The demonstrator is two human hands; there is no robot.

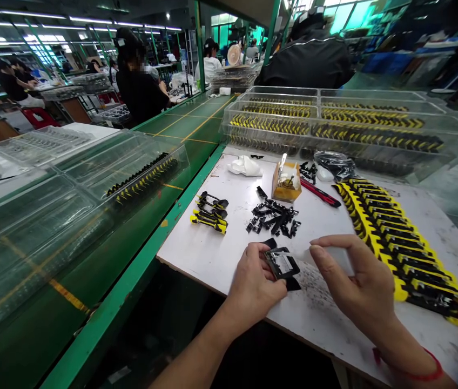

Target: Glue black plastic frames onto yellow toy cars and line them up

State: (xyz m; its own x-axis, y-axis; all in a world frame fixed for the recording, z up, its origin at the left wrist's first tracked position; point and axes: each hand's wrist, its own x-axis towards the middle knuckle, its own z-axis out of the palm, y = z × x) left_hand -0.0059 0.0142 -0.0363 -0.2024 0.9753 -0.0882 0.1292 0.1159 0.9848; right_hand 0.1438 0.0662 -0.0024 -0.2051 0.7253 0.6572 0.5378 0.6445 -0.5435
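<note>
Grip: left hand (251, 281) is closed on a small black plastic part (281, 265), pinched between thumb and fingers, with a pale patch on its face. Right hand (354, 275) has its fingers curled up just beside the part and a white strip (332, 259) right by them. Can't tell if it's actually gripping that strip.

Pose: both forearms come in from the bottom of the view over the table's near edge, wrists angled toward each other, hands up off the top. There's a red string bracelet (429, 370) on the right wrist.

Part's spot: held just above the near edge of a scuffed white workbench (213, 254), around the middle.

Close by: a loose pile of black plastic pieces (273, 219) sits just past the hands, with a few yellow-and-black parts (208, 216) left of it. A long overlapping row of yellow-and-black parts (403, 254) runs along the right edge.

Far edge: there's a tan box (285, 183) with a metal tool poking up, a red utility knife (320, 193), a white cloth (245, 166) and a black plastic bag (334, 165).

Beyond: stacked clear plastic trays (334, 124) hold more yellow-and-black parts, and a green conveyor (188, 127) runs along the left edge. A co-worker in black (140, 92) stands across it, and another in a dark jacket (305, 59) is past the trays.
</note>
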